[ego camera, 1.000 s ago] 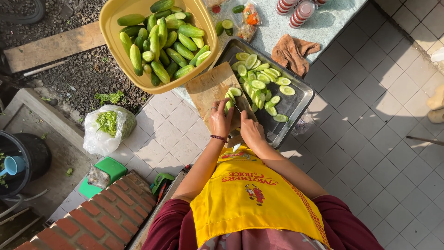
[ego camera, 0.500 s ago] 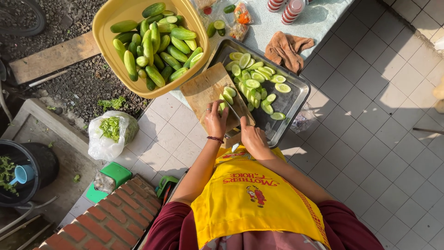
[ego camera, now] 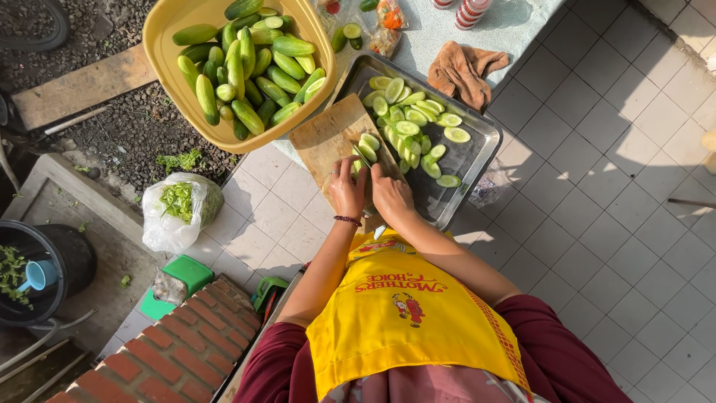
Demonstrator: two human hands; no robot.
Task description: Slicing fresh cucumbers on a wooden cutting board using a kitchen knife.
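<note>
At the far left edge of the counter the yellow basin overhangs the corner, heaped with whole cucumbers, so I have no spare room that way. Next comes my wooden cutting board, set aslant at the near edge. My left hand curls over the cucumber piece on the board, fingertips pinning it; it looks firm but wet-skinned and round, likely to roll or slip, so I judge the hold belongs on top, behind the cut end. My right hand is wrapped tight around the knife, its blade lying along the board beside the piece. Just right, touching the board, the steel tray holds the cut slices, light and slick. Beyond it lies a brown cloth, then bare counter toward the far edge.
</note>
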